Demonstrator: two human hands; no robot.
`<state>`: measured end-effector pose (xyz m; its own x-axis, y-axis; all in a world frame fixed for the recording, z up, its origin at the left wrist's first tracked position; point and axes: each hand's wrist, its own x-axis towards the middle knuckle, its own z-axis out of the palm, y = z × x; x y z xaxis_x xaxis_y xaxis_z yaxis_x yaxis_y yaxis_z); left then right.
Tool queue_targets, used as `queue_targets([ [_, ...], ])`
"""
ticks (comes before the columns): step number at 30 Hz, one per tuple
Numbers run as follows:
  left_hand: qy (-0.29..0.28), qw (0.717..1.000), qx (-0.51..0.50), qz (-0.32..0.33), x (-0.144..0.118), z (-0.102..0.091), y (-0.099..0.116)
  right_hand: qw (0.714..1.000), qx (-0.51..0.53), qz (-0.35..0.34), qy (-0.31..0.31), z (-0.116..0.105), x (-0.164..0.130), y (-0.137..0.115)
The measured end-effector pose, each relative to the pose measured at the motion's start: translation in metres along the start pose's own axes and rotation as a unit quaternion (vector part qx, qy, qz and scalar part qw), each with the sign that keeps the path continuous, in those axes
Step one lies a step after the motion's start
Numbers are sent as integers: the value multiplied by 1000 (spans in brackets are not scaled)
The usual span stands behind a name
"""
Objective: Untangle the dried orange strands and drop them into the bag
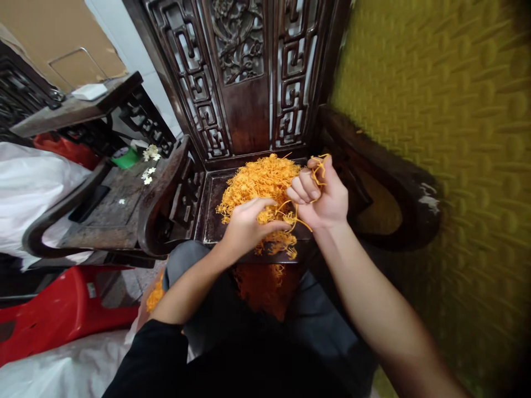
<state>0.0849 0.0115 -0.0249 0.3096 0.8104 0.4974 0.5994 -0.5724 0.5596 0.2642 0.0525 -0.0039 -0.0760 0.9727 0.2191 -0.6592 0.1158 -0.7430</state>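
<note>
A heap of thin orange stringy plastic pieces with branched, flower-like ends (265, 177) lies on the dark wooden chair seat (213, 221). My left hand (246, 224) is low over the heap's front, thumb and forefinger apart around some strands; whether they touch any is unclear. To its right, my right hand (327, 193) is raised with curled fingers, gripping an orange stringy piece (318, 168) that sticks out above the thumb and forefinger. Loose orange stems hang between both hands. More pieces spill over the seat's front edge.
Behind the seat rises a carved wooden chair back (249, 116). A wooden armrest (415, 204) stands at right by a yellow textured surface (435, 110). At left are another wooden chair with a green tape roll (125, 157), a red plastic stool (78, 301) and white sacks (33, 193).
</note>
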Motion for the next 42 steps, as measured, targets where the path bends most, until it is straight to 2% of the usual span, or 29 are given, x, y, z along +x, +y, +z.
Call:
queue_targets([
  [2, 41, 995, 84, 41, -7, 3, 4, 999, 32, -5, 6, 3, 1, 2],
  [3, 43, 990, 123, 54, -9, 4, 5, 999, 40, -5, 11, 3, 1, 3],
  [5, 7, 981, 177, 81, -12, 6, 2, 999, 44, -3, 20, 4, 1, 3],
  [8, -68, 972, 190, 123, -9, 10, -6, 999, 42, 9, 18, 6, -1, 3],
  [11, -78, 971, 170, 150, -6, 11, -11, 998, 36, 18, 40, 8, -2, 5],
  [13, -70, 965, 139, 211, -7, 8, -8, 996, 32, 13, 78, 4, 2, 8],
  [15, -56, 949, 83, 300, -12, 5, 1, 991, 27, 3, 128, -6, 11, 9],
  [17, -49, 921, 6, 388, -19, 0, 13, 982, 26, -7, 185, -22, 22, 6],
  [19, -46, 904, -65, 419, -25, -4, 24, 972, 31, -20, 232, -40, 32, -2],
  [20, -47, 909, -90, 403, -26, -6, 27, 969, 35, -23, 244, -47, 34, -7],
  [21, -46, 925, -112, 361, -26, -8, 27, 968, 39, -24, 247, -53, 36, -12],
  [23, -34, 963, -169, 209, -23, -11, 22, 973, 39, -18, 228, -59, 34, -20],
  [24, -25, 968, -221, 118, -20, -12, 17, 977, 33, -13, 211, -59, 31, -22],
  [25, -11, 957, -290, 32, -17, -12, 12, 981, 23, -10, 191, -59, 29, -23],
  [27, 11, 895, -434, -106, -12, -12, 2, 989, 3, -12, 149, -58, 25, -22],
  [29, 12, 828, -530, -181, -8, -11, -6, 993, -4, -19, 115, -59, 23, -19],
  [30, 7, 809, -551, -203, -6, -11, -9, 995, -1, -22, 102, -61, 23, -17],
  [32, -6, 802, -549, -236, -4, -13, -14, 996, 10, -27, 81, -67, 24, -15],
  [34, 1, 834, -486, -259, -2, -15, -20, 997, 25, -36, 59, -77, 26, -14],
  [36, 52, 895, -357, -263, 0, -17, -28, 997, 53, -44, 38, -86, 28, -15],
  [38, 88, 938, -222, -251, 0, -17, -32, 995, 90, -44, 23, -93, 29, -17],
  [40, 54, 956, -158, -240, 0, -13, -30, 992, 116, -39, 19, -94, 28, -18],
  [42, -17, 959, -167, -230, -1, -7, -21, 992, 121, -40, 20, -87, 24, -20],
])
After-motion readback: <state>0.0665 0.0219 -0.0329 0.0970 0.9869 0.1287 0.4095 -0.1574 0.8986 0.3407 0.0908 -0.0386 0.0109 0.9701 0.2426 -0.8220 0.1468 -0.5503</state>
